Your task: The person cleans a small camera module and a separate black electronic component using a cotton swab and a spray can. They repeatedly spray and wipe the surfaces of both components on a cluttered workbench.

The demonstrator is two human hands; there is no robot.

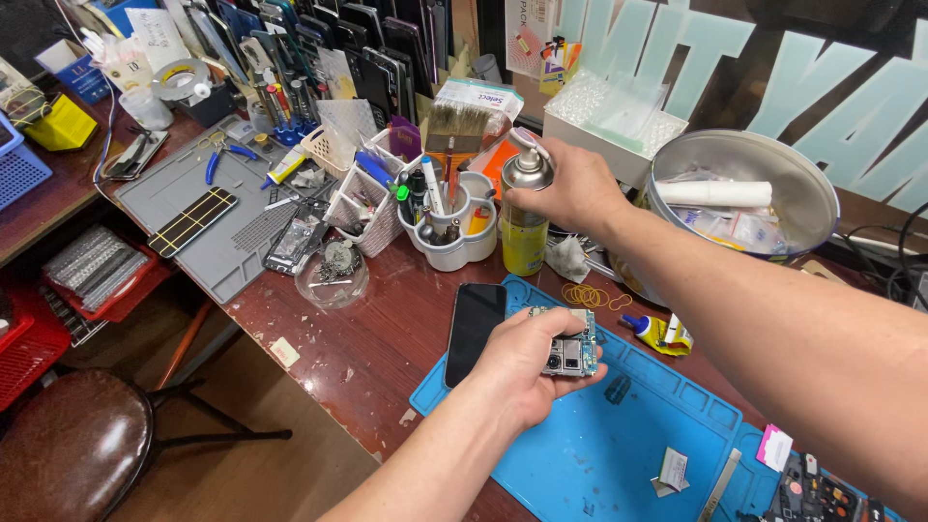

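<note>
A: Left hand (527, 362) status?
B: Grasping a circuit board (570, 350), mostly covered by fingers, over the blue mat (599, 445). Black phone (474, 329) at its 10 o'clock.
A: Right hand (570, 188)?
B: Clenched on the spray can (525, 217) top, worktop (358, 338) centre; pen cup (454, 227) at 9 o'clock, steel bowl (749, 184) at 3.

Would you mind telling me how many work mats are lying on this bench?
2. A blue mat lies under the left hand, which holds a circuit board. A grey mat lies farther left, carrying blue-handled pliers. Clutter may hide others.
</note>
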